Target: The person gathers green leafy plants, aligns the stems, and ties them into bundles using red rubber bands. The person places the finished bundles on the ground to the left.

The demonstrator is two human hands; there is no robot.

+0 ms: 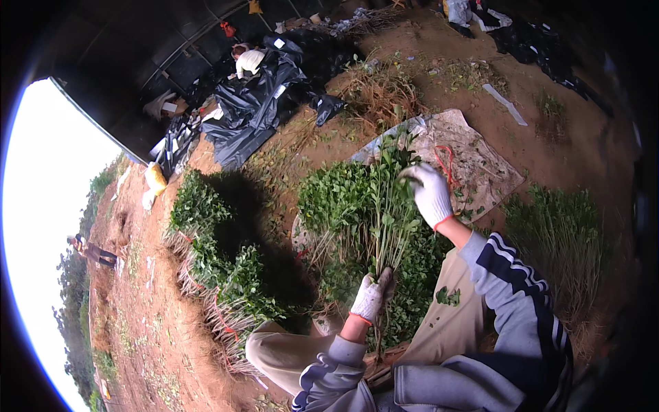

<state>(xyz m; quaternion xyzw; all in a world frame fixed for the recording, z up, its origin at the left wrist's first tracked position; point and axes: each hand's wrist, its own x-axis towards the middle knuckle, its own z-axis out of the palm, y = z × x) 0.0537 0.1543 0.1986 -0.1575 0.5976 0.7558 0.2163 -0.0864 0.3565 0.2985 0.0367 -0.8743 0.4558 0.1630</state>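
Note:
My left hand (368, 298), in a white knit glove with an orange cuff edge, grips a bunch of leafy plant cuttings (383, 226) low on their stems. The bunch stands roughly upright between my knees. My right hand (429, 191), gloved the same way, is at the upper leaves with its fingers curled; blur hides whether any leaf is pinched. Behind the bunch is a dense stand of green cuttings (334, 198). More leafy greenery (417, 278) lies under my right forearm, and a few loose leaves (448, 296) rest on my trouser leg.
Bundles of rooted seedlings (221, 268) tied with red string line the left. Another seedling bundle (556, 242) stands right. Beyond are a dirty woven sheet (463, 149) with red twine (447, 162), a brushy heap (383, 98), and black plastic sheeting (252, 118) beside a bending person (249, 59).

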